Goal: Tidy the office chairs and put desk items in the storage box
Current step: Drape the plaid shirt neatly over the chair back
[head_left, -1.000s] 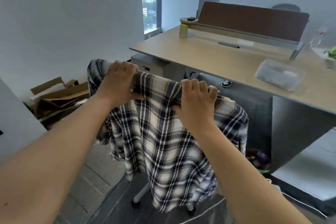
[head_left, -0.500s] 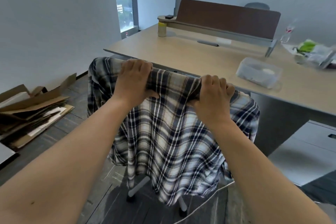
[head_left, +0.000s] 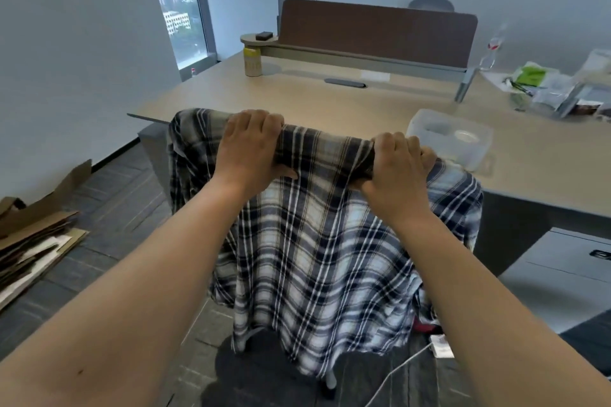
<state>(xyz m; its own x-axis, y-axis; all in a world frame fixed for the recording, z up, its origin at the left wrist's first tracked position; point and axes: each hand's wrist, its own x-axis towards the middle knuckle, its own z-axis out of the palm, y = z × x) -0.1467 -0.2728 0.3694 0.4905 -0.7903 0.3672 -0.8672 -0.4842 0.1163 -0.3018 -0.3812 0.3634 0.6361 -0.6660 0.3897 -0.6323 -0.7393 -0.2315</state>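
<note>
An office chair stands in front of the desk, its back draped in a blue and white plaid shirt point(head_left: 317, 251) that hides most of it. Only the chair's grey legs point(head_left: 329, 383) show near the floor. My left hand point(head_left: 251, 145) grips the top of the chair back through the shirt. My right hand point(head_left: 393, 165) grips the same top edge further right. A clear plastic storage box point(head_left: 449, 142) sits on the wooden desk point(head_left: 330, 99) just beyond my right hand. A yellow can point(head_left: 252, 62) stands at the desk's far left.
A brown divider panel point(head_left: 377, 31) runs along the back of the desk. Packets and papers point(head_left: 542, 86) lie at the far right. Flattened cardboard point(head_left: 29, 241) is piled on the floor at left. A grey drawer unit point(head_left: 568, 261) is at right, a white cable point(head_left: 396, 373) on the floor.
The chair has rolled toward the desk, with both hands still on its back. The view has turned so the desk now lies straight ahead and closer.
</note>
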